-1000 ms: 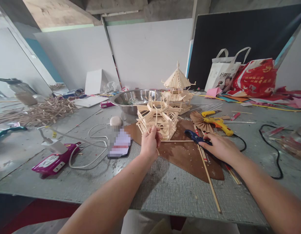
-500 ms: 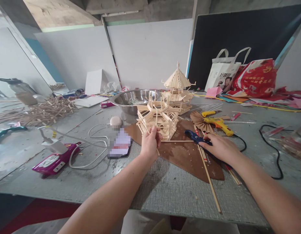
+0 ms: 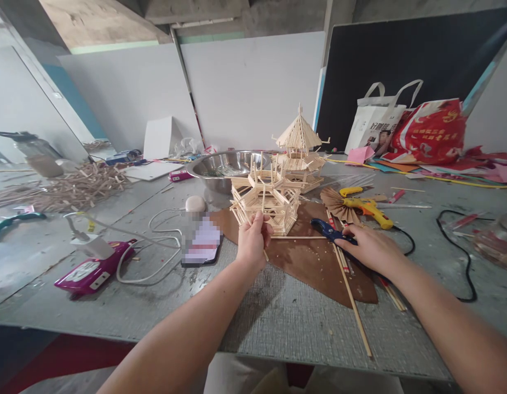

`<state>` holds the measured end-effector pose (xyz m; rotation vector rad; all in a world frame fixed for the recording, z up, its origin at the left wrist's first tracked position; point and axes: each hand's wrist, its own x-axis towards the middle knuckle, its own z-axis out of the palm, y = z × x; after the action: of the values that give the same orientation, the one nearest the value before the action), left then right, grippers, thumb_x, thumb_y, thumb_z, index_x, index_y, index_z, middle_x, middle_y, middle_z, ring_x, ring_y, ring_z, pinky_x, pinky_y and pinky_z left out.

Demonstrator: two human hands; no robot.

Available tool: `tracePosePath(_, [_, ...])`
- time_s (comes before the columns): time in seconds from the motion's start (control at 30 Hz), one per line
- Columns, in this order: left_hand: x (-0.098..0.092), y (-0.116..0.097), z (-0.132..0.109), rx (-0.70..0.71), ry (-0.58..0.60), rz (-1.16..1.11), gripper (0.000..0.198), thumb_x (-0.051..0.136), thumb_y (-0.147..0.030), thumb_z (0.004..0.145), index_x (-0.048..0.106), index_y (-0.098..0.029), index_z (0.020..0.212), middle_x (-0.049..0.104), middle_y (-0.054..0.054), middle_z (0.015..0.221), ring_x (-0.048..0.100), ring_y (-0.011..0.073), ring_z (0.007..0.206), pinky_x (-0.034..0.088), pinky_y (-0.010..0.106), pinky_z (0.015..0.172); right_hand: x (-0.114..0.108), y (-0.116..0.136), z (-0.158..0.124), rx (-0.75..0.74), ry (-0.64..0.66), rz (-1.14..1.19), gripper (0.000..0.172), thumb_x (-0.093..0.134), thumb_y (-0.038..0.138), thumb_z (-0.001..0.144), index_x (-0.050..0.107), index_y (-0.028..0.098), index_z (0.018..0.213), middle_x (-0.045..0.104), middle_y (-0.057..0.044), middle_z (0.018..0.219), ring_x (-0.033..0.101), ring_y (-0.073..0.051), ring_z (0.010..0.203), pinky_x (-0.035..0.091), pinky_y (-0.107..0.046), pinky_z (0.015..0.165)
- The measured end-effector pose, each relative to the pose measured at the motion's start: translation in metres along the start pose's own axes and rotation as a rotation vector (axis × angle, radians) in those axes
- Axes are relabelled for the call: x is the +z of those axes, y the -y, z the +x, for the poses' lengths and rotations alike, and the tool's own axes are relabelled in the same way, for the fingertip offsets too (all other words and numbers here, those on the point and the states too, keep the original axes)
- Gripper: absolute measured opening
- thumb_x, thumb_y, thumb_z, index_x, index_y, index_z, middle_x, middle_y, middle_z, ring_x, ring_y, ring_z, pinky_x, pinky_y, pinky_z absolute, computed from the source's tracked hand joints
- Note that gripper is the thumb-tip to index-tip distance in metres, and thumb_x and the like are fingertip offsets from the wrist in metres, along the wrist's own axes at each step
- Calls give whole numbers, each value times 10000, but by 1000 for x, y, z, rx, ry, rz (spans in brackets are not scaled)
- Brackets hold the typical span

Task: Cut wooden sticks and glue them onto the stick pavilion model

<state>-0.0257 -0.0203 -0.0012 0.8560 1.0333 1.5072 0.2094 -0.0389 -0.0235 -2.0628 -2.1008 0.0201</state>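
Observation:
My left hand [image 3: 253,241] is closed in a pinch round a thin wooden stick [image 3: 264,201], held nearly upright. Right behind it stands a many-sided stick framework [image 3: 286,210] with open sides; whether the stick touches it, I cannot tell. My right hand [image 3: 370,249] lies over a blue hand cutter [image 3: 325,229], fingers closed about its handles, its head pointing left. Both are over a brown mat [image 3: 315,273]. Beneath the cutter run loose sticks [image 3: 358,317], one long one reaching toward the table's front edge. My right fingertips are partly hidden.
Behind the framework stand a roofed stick pavilion [image 3: 300,137] and a steel bowl [image 3: 212,169]. A yellow glue gun [image 3: 370,210] lies at right near a glass jar [image 3: 500,241]. On the left are a phone [image 3: 202,241], a purple power strip [image 3: 93,271] and a pile of sticks [image 3: 81,186].

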Motion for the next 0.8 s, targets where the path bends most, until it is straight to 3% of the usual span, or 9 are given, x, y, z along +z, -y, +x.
tracePosePath(0.8, [-1,2,1,15,3,20,275,543,-415,694,484,-147,674,460,-62,400,294,23,278,179,147,292,0,0,0,9,6,1,347,382,511,747,538,226,867,616,-73,907,577,-239,771,332,-276,530])
